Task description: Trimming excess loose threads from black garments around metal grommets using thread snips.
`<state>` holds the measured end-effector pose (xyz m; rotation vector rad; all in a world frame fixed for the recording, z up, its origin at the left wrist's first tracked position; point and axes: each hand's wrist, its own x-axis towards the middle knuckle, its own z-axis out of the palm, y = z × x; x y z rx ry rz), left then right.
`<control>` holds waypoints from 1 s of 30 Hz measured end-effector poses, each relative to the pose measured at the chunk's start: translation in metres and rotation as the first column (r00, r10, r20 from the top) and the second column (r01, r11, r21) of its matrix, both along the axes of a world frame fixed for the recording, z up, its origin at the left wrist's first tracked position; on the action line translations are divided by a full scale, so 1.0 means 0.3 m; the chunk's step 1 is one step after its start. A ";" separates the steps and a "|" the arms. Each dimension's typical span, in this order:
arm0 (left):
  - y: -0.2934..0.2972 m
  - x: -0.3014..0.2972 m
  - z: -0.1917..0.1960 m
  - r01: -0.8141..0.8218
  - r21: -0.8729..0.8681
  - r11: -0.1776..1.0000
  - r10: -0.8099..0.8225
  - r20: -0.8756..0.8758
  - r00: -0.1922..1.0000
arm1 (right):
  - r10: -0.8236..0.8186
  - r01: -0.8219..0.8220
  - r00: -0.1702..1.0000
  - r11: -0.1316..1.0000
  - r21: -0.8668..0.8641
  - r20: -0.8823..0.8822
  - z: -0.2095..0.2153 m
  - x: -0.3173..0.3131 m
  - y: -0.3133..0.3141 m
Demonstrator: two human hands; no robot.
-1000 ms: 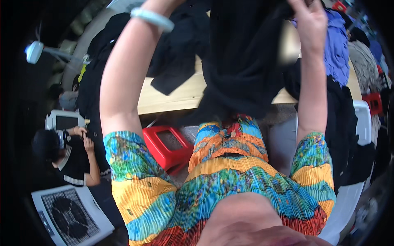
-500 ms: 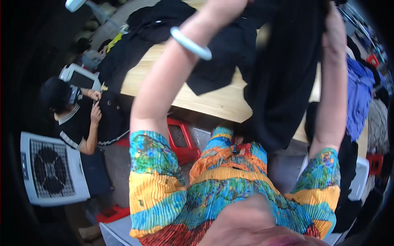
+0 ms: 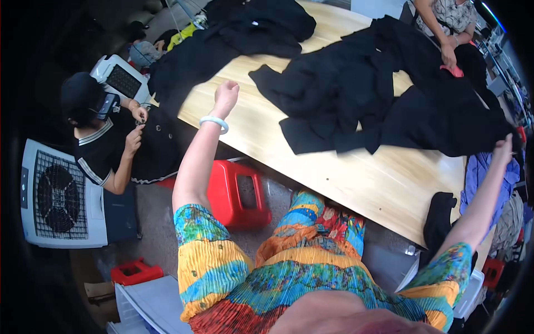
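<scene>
We see a big black garment point(image 3: 384, 94) spread out in rumpled folds across the far right part of the wooden desk point(image 3: 356, 178), one sleeve-like flap reaching toward the middle of the desk. Our right hand point(image 3: 505, 149) is stretched out to the garment's right edge and touches the cloth there; its fingers look curled against the fabric, though we cannot tell whether they actually pinch it. Our left hand point(image 3: 226, 94) is raised over the left part of the desk, closed in a loose fist, holding nothing that we can make out, and well apart from the garment. A pale bangle point(image 3: 214, 122) sits on that wrist. Both arms come out of bright striped sleeves point(image 3: 208, 261). A second heap of black clothes point(image 3: 245, 28) lies on the far left end of the desk and hangs over its edge. Below the desk's near edge stands a red stool point(image 3: 239, 192) on the floor. To the left a seated person in dark clothes point(image 3: 103, 145) handles black cloth with both hands, beside a white fan point(image 3: 58, 195). At the far side of the desk another person's hand point(image 3: 448, 55) rests near something pink.
</scene>
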<state>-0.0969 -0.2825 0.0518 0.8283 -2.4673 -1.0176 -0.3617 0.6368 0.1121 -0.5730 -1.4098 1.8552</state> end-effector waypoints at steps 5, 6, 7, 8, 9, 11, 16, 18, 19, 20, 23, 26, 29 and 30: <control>0.153 -0.031 -0.141 0.233 0.113 0.966 -0.232 -0.015 0.973 | 0.012 -0.073 0.972 0.965 0.253 0.237 -0.126 0.463 -0.689; 0.179 -0.017 -0.153 0.289 0.118 0.950 -0.288 -0.021 0.957 | 0.113 -0.213 0.960 0.888 0.408 0.256 -0.095 0.527 -0.911; 0.235 -0.025 -0.141 0.308 0.131 0.942 -0.308 -0.021 0.951 | 0.176 -0.250 0.965 0.834 0.491 0.192 -0.067 0.573 -1.070; 0.281 -0.021 -0.119 0.338 0.054 0.940 -0.338 0.006 0.941 | 0.186 -0.344 0.926 0.775 0.530 0.329 -0.025 0.613 -1.219; 0.337 -0.039 -0.105 0.382 -0.022 0.924 -0.381 0.024 0.924 | 0.234 -0.389 0.921 0.595 0.703 0.311 -0.045 0.599 -1.258; 0.348 -0.071 -0.126 0.389 -0.106 0.915 -0.391 -0.002 0.920 | 0.307 -0.523 0.847 0.338 0.783 0.434 -0.082 0.603 -1.429; 0.445 -0.263 -0.105 0.441 -0.292 0.849 -0.487 -0.104 0.867 | 0.518 -0.433 0.762 -0.039 0.901 0.389 -0.204 0.481 -1.643; 0.457 -0.348 -0.092 0.480 -0.255 0.839 -0.513 -0.081 0.854 | 0.626 -0.436 0.684 -0.061 0.898 0.374 -0.233 0.407 -1.726; 0.446 -0.395 -0.089 0.498 -0.225 0.837 -0.523 -0.066 0.850 | 0.684 -0.434 0.632 -0.076 0.898 0.363 -0.231 0.373 -1.773; 0.428 -0.442 -0.137 0.553 -0.212 0.806 -0.576 -0.061 0.815 | 0.674 -0.354 0.642 -0.161 0.921 0.365 -0.258 0.335 -1.812; 0.464 -0.488 -0.231 0.611 -0.246 0.753 -0.626 0.021 0.780 | 0.634 -0.582 0.483 -0.282 0.762 0.604 -0.355 0.253 -1.840; 0.583 -0.444 -0.202 0.630 -0.322 0.706 -0.646 0.070 0.760 | 0.563 -0.687 0.440 -0.291 0.666 0.700 -0.324 0.287 -1.754; 0.720 -0.432 -0.185 0.757 -0.215 0.617 -0.775 -0.001 0.632 | 0.485 -0.820 0.397 -0.195 0.538 0.780 -0.284 0.329 -1.619; 0.755 -0.420 -0.200 0.790 -0.164 0.591 -0.804 -0.041 0.593 | 0.514 -0.831 0.395 -0.153 0.535 0.761 -0.293 0.339 -1.578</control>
